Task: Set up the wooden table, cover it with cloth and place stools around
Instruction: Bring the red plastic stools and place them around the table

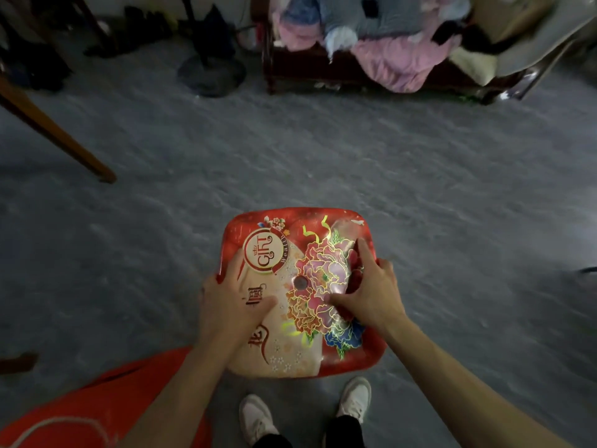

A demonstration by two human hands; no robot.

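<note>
One stool point(300, 292) stands on the grey floor point(323, 156), right in front of the person's two white shoes point(258, 418). Its square seat is red, printed with a bunch of pink, orange and blue flowers edged in gold, and a small round hole sits at the middle. A round badge near the far left corner of the seat reads "GIFT", with the word "Wealth" curling along a red ribbon beside it. Two dark red characters run down the cream part of the print; I cannot read them.

Two hands are on the seat. The left hand point(231, 302) lies flat along the left edge, fingers straight and spread, thumb pointing toward the middle. The right hand point(368, 292) rests on the right side with its fingers spread wide over the flowers, the outer fingers hanging over the right edge. Neither hand closes around anything that I can see.

One wooden leg point(61, 137) slants across the floor at the left. A red cloth point(97, 402) fills the near left corner of the view. At the far side stands one dark wooden bed point(310, 64) heaped with pink, blue and grey bedding point(387, 43), and one fan base point(211, 71) sits on the floor to its left.
</note>
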